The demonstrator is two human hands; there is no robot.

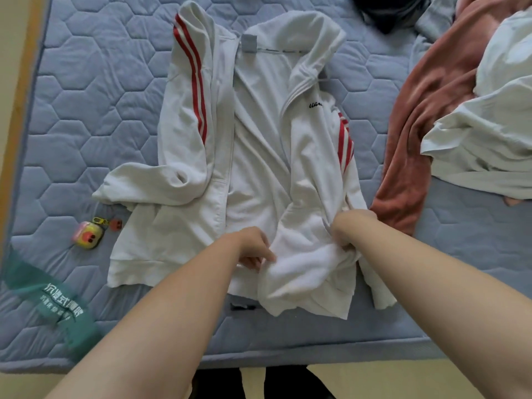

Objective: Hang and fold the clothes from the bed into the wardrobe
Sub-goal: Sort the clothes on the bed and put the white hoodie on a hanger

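Observation:
A white zip jacket [259, 133] with red sleeve stripes lies open and face up on the blue quilted mattress [86, 110]. Its left sleeve is folded across the body. My right hand [349, 231] grips the bunched lower right part of the jacket near the hem. My left hand [253, 249] pinches the same bunched white cloth at its left edge. No wardrobe is in view.
A pink-brown garment [426, 110] and a pale white one [489, 125] lie heaped at the right. A dark item [388, 10] sits at the top. A small pink-yellow gadget with a keyring [87, 234] lies at the left, above a green label [54, 303]. The mattress edge runs along the bottom.

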